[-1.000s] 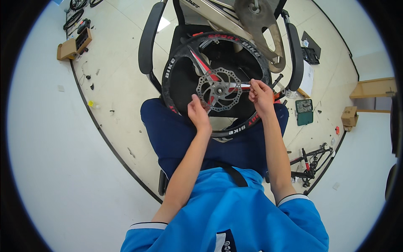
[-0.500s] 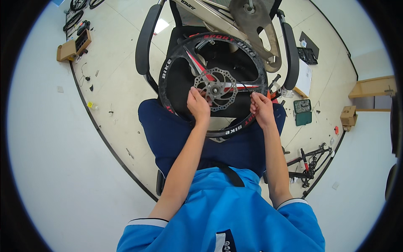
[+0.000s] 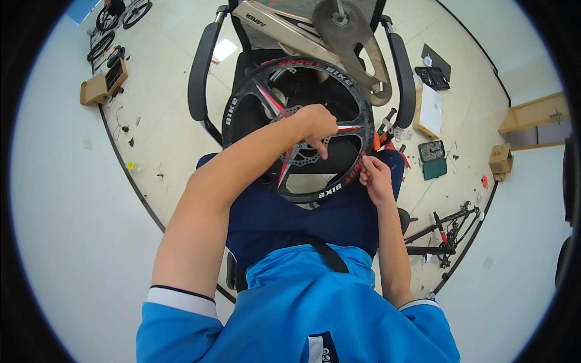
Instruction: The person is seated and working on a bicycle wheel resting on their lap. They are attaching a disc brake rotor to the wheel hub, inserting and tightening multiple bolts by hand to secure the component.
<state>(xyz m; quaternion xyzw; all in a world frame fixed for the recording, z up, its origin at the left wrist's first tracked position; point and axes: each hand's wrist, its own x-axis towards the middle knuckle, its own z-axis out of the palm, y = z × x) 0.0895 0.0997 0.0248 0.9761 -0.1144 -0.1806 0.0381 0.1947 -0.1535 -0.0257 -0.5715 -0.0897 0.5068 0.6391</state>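
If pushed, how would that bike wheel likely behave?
Probably stiff: the wheel has broad spokes rather than thin wires. Lying face-up over the chair, it seems likelier to shift flat than roll. Its rubbery-looking tyre probably isn't slippery.

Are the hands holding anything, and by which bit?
The right hand seems to pinch a thin dark rod by its near end. The left hand is over the round silver metal disc; whether it grips anything cannot be told.

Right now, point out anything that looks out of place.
Small loose bits litter the floor at left, looking dropped rather than put away; a bicycle wheel lying across an office chair also seems unusual.
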